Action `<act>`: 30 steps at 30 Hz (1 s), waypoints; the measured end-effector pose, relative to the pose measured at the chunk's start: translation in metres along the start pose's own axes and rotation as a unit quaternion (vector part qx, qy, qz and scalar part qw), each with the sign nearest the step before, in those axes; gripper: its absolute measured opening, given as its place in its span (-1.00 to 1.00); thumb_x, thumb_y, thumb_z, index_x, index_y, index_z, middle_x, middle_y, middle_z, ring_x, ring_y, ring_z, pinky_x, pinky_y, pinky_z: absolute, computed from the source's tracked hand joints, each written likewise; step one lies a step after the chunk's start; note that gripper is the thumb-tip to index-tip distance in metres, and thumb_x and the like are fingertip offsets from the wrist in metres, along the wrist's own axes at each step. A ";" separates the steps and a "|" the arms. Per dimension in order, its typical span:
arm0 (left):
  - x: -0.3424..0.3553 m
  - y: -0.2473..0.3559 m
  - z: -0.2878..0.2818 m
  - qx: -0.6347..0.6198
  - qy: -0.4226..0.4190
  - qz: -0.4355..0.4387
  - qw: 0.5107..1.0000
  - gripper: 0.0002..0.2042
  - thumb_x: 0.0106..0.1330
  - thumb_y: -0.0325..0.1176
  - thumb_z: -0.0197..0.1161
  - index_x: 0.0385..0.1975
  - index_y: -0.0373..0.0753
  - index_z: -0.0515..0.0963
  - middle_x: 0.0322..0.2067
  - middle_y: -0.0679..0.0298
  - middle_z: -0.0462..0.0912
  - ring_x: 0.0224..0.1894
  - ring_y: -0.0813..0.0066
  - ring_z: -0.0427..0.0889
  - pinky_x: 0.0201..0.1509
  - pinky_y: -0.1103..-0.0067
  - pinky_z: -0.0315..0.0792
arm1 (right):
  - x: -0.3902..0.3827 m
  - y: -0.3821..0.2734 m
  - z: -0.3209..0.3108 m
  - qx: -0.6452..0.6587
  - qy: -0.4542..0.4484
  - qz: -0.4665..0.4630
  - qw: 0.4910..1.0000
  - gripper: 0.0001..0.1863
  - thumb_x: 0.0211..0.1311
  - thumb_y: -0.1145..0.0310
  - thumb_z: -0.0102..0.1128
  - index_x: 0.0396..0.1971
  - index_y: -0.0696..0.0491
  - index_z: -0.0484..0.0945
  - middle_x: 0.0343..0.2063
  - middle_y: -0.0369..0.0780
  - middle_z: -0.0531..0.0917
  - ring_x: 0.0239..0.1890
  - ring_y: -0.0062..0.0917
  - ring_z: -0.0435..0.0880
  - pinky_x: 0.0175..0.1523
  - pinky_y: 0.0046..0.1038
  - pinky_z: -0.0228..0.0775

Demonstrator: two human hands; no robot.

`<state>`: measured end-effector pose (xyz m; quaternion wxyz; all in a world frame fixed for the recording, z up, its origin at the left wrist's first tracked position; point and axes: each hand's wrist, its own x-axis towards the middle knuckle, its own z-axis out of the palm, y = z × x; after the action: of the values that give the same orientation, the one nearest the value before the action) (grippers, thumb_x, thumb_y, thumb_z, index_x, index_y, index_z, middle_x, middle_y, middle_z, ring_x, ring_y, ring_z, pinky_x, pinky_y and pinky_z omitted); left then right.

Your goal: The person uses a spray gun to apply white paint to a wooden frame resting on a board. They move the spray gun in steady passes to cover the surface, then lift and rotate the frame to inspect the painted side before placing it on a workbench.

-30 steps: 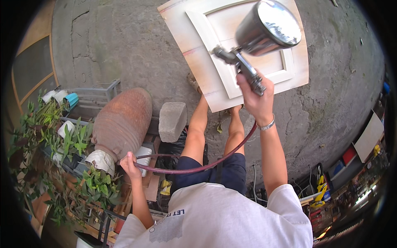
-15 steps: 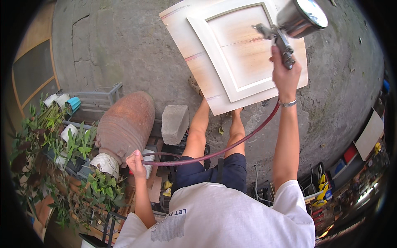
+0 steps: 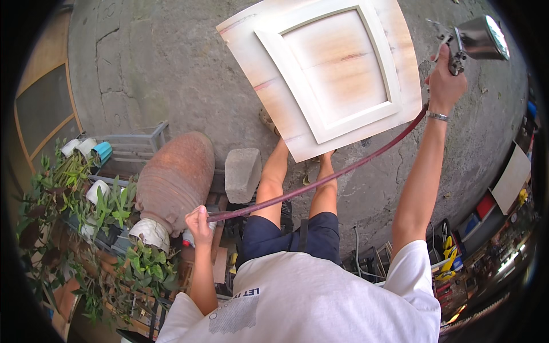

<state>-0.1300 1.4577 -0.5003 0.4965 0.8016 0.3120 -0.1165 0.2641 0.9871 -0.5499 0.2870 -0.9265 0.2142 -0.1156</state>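
My right hand (image 3: 446, 86) is closed around a metal spray gun (image 3: 456, 54) with a shiny silver cup (image 3: 481, 40) on it. The gun is out past the right edge of a pale board (image 3: 274, 108). On that board lies a white-painted frame (image 3: 318, 117) around a panel (image 3: 337, 63) with brownish streaks showing through. A dark red hose (image 3: 320, 184) runs from the gun hand across my legs to my left hand (image 3: 199, 224). My left hand grips the hose at the lower left, its fingers wrapped round it.
A large brown clay jar (image 3: 176, 171) lies at the left, beside leafy potted plants (image 3: 103, 211) and a grey metal rack (image 3: 137, 140). A stone block (image 3: 242, 174) stands near my left leg. Tools and yellow-handled items (image 3: 449, 254) crowd the lower right. Concrete floor (image 3: 171, 63) surrounds the board.
My right hand has swung the spray gun rightward, from over the panel to beyond the board's right edge. The hose is drawn straighter, and my left hand has shifted slightly right.
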 end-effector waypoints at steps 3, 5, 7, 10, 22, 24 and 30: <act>0.003 -0.014 -0.007 -0.007 0.025 -0.006 1.000 -0.52 0.44 -0.33 0.03 -0.78 -0.35 0.18 -0.78 0.30 0.17 -0.69 0.56 0.15 -0.55 0.45 -0.04 | -0.024 -0.001 0.021 0.087 -0.037 -0.054 0.994 -0.55 0.34 0.00 0.27 -0.52 0.11 0.70 -0.76 -0.34 0.59 -0.84 -0.74 0.42 -0.71 -0.62 0.15; 0.002 -0.024 -0.015 -0.012 0.049 -0.011 0.999 -0.51 0.45 -0.31 0.04 -0.78 -0.34 0.17 -0.79 0.32 0.17 -0.69 0.59 0.14 -0.55 0.46 -0.05 | -0.049 -0.005 0.032 0.137 -0.108 -0.051 0.983 -0.59 0.33 0.04 0.30 -0.48 0.12 0.69 -0.69 -0.35 0.63 -0.81 -0.79 0.39 -0.71 -0.63 0.11; 0.005 -0.031 -0.025 -0.019 0.070 -0.018 0.997 -0.49 0.46 -0.29 0.03 -0.79 -0.32 0.16 -0.79 0.35 0.17 -0.69 0.62 0.13 -0.55 0.46 -0.06 | -0.081 -0.036 0.039 0.202 -0.151 -0.063 0.966 -0.62 0.33 0.08 0.31 -0.47 0.13 0.67 -0.68 -0.38 0.61 -0.78 -0.83 0.36 -0.69 -0.65 0.07; 0.008 -0.034 -0.039 -0.036 0.060 -0.051 0.996 -0.50 0.49 -0.28 0.00 -0.78 -0.22 0.14 -0.74 0.39 0.15 -0.64 0.63 0.10 -0.51 0.52 -0.07 | -0.118 -0.057 0.043 0.172 -0.235 -0.068 0.954 -0.72 0.34 0.23 0.30 -0.28 0.20 0.70 -0.62 -0.34 0.65 -0.57 -0.75 0.54 -0.44 -0.58 0.35; 0.003 -0.062 -0.027 0.090 -0.062 -0.068 0.992 -0.49 0.44 -0.32 0.09 -0.81 -0.34 0.17 -0.79 0.30 0.17 -0.67 0.55 0.17 -0.52 0.43 -0.01 | -0.243 -0.095 0.033 0.215 -0.425 -0.231 0.849 -0.67 -0.03 0.32 0.41 -0.32 0.09 0.47 -0.46 -0.16 0.55 -0.47 -0.25 0.66 -0.41 -0.30 0.52; -0.002 -0.069 -0.019 0.121 -0.098 -0.066 0.986 -0.50 0.42 -0.36 0.12 -0.80 -0.37 0.18 -0.79 0.27 0.17 -0.66 0.53 0.16 -0.51 0.42 -0.01 | -0.255 -0.095 0.029 0.222 -0.435 -0.236 0.840 -0.67 -0.10 0.34 0.37 -0.32 0.10 0.46 -0.43 -0.16 0.53 -0.54 -0.25 0.66 -0.45 -0.30 0.53; -0.016 -0.098 -0.008 0.229 -0.202 -0.113 0.945 -0.64 0.31 -0.36 0.23 -0.71 -0.38 0.37 -0.72 0.15 0.36 -0.60 0.37 0.34 -0.44 0.36 0.17 | -0.276 -0.071 0.019 0.259 -0.427 -0.258 0.827 -0.75 -0.03 0.37 0.24 -0.37 0.19 0.49 -0.47 -0.17 0.50 -0.61 -0.37 0.64 -0.54 -0.39 0.51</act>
<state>-0.2042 1.4890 -0.5596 0.3352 0.8129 0.2589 -0.3997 0.0507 1.1767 -0.5488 0.5389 -0.7966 -0.2145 0.1702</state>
